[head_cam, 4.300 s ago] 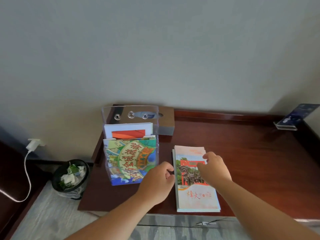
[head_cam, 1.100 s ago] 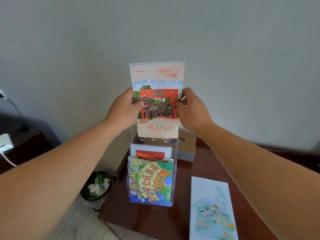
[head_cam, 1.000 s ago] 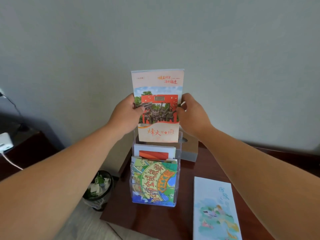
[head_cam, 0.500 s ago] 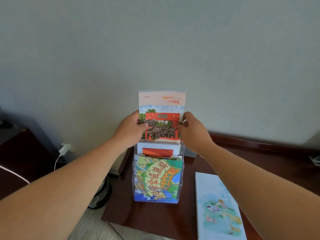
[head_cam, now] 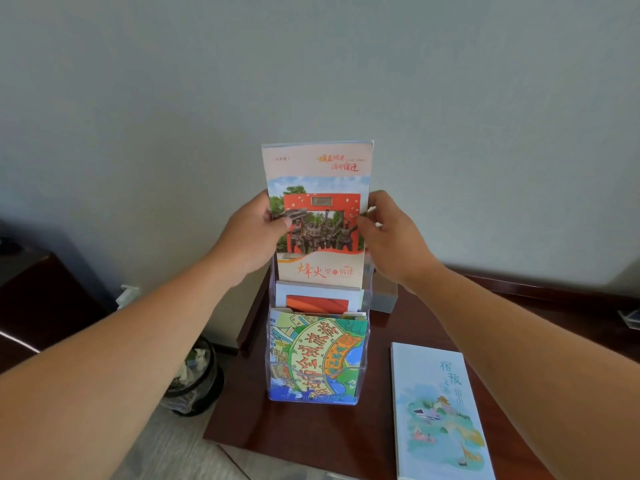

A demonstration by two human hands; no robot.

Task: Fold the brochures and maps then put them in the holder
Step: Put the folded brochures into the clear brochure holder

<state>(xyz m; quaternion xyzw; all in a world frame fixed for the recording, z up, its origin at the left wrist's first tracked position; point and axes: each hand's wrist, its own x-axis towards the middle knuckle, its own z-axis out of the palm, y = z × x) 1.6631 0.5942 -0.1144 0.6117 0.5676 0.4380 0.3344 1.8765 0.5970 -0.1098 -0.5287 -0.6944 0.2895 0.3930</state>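
A folded brochure [head_cam: 317,174] with a red gate picture stands upright in the back tier of the clear acrylic holder [head_cam: 272,365]. My left hand [head_cam: 258,233] pinches its left edge and my right hand [head_cam: 388,237] pinches its right edge. In front of it sit a white brochure with a red panel [head_cam: 317,301] and a colourful cartoon map [head_cam: 317,358] in the lower tiers. A pale blue folded brochure [head_cam: 440,410] lies flat on the dark wooden table [head_cam: 311,431], right of the holder.
A black waste bin [head_cam: 199,382] with crumpled paper stands on the floor left of the table. A grey box [head_cam: 384,299] sits behind the holder by the wall. A small clear stand [head_cam: 632,318] is at the table's far right.
Both hands lifted the red-gate brochure off the table, raised it upright above the holder and lowered it into the back tier. The pale blue brochure that lay under it now shows.
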